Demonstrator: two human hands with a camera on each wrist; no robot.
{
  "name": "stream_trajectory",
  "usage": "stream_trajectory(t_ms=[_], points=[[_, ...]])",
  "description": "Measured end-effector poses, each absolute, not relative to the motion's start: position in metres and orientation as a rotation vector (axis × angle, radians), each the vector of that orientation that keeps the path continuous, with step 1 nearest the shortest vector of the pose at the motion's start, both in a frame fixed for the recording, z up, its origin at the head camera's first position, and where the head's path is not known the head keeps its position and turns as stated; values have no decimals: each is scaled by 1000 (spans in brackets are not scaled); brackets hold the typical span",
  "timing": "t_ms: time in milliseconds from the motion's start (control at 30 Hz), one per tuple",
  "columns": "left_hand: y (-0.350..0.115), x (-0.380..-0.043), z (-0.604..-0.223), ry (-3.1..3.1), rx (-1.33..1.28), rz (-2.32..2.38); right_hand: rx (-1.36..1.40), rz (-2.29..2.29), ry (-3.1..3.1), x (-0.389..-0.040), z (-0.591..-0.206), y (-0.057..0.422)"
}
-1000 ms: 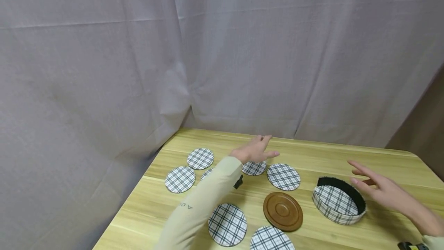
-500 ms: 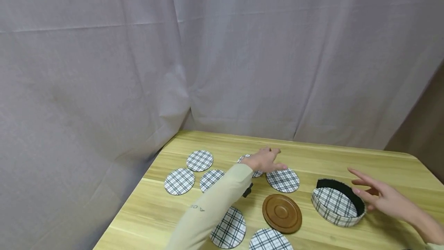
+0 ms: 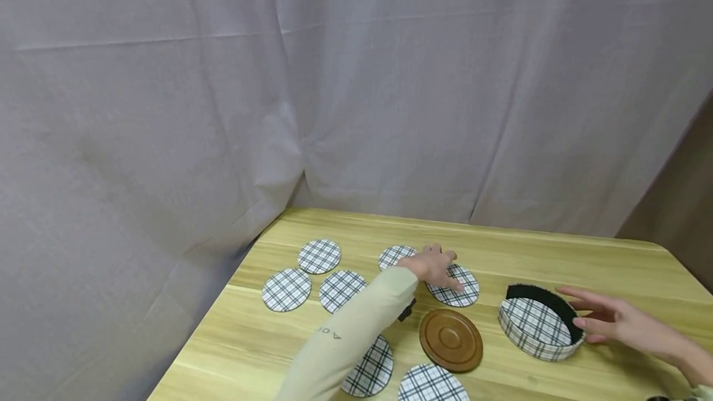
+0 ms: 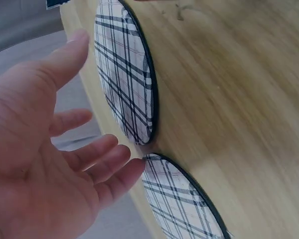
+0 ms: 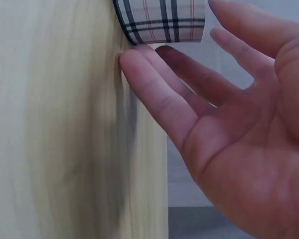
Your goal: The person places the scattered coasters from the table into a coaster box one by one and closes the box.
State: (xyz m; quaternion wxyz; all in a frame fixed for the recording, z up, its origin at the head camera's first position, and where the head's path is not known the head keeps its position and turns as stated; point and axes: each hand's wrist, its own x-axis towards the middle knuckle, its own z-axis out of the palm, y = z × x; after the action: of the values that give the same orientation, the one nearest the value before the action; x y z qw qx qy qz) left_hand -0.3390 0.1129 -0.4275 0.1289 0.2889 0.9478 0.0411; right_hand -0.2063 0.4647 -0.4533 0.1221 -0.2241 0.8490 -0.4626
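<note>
Right of lower centre, the left hand point(image 3: 436, 266), fingers apart, has lowered over the plaid coaster point(image 3: 468, 279); at lower right, the right hand point(image 3: 621, 322), fingers spread, has neared the plaid round holder point(image 3: 526, 344), seemingly putting both within reach.

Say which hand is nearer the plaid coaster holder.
Right: right hand at the right rim of the plaid coaster holder; left hand farther left, by two plaid coasters.
</note>
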Motion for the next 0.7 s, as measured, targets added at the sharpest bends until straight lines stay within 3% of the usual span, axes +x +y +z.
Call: stream_trajectory(t_ms=[700], points=[[128,-330,-432,2883,791,-76,-652,-1699,2104,-216,-467,473]])
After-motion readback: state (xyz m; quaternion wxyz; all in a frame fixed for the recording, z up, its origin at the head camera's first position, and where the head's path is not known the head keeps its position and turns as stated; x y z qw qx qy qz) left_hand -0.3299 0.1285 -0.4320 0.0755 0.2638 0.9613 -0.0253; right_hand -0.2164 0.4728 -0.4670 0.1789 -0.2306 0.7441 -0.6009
